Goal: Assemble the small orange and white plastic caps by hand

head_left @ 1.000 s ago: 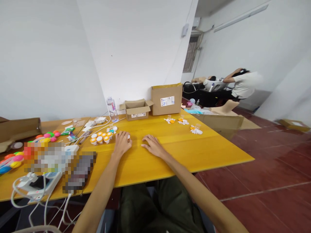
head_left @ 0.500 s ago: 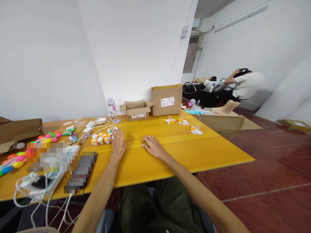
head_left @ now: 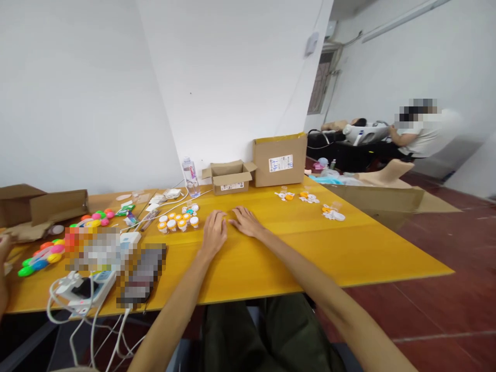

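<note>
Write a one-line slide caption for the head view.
Both hands, left hand and right hand, rest flat on the yellow table beside small orange-capped containers.

We see a bright, evenly lit room; soft light falls from above, with a ceiling strip lamp point(head_left: 403, 19) at one o'clock. Shadows stay faint under our hands on the yellow counter point(head_left: 349, 248), which carries a mild sheen. The wide lens bends walls and stretches the edges, strongest at three and nine o'clock. Pixelated blocks mask patches at eight and two o'clock. Far things look soft.
</note>
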Demonstrator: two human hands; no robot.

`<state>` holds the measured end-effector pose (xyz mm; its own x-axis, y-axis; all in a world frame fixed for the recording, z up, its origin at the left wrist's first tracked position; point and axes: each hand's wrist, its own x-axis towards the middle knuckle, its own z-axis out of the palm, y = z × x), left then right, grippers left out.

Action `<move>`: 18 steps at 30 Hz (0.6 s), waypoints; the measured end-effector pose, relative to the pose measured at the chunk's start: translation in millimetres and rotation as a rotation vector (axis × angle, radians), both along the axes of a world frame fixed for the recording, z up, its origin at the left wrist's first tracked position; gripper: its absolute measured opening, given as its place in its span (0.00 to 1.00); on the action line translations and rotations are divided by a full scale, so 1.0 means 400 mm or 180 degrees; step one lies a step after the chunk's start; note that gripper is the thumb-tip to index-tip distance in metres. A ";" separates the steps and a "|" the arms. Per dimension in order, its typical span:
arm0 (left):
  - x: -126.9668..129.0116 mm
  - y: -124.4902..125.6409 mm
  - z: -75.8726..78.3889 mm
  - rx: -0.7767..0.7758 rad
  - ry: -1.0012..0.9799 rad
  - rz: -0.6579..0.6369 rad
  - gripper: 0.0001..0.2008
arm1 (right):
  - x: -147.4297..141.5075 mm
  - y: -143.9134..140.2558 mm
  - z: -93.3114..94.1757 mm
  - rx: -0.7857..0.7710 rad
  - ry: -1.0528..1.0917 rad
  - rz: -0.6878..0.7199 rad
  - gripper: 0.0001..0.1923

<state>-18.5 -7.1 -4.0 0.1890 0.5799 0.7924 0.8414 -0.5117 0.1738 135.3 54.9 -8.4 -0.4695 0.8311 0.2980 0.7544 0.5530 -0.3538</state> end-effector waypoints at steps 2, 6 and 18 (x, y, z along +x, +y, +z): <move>0.008 -0.006 0.004 0.0250 -0.0034 -0.0113 0.13 | -0.044 0.035 0.011 -0.0111 0.0044 0.0102 0.22; 0.019 -0.021 0.007 0.0516 -0.0096 -0.0258 0.13 | -0.145 0.085 0.030 -0.0164 0.0347 0.0458 0.24; 0.017 -0.042 0.008 0.0912 -0.0632 -0.0202 0.17 | -0.342 0.134 0.077 -0.0158 0.0419 0.1277 0.21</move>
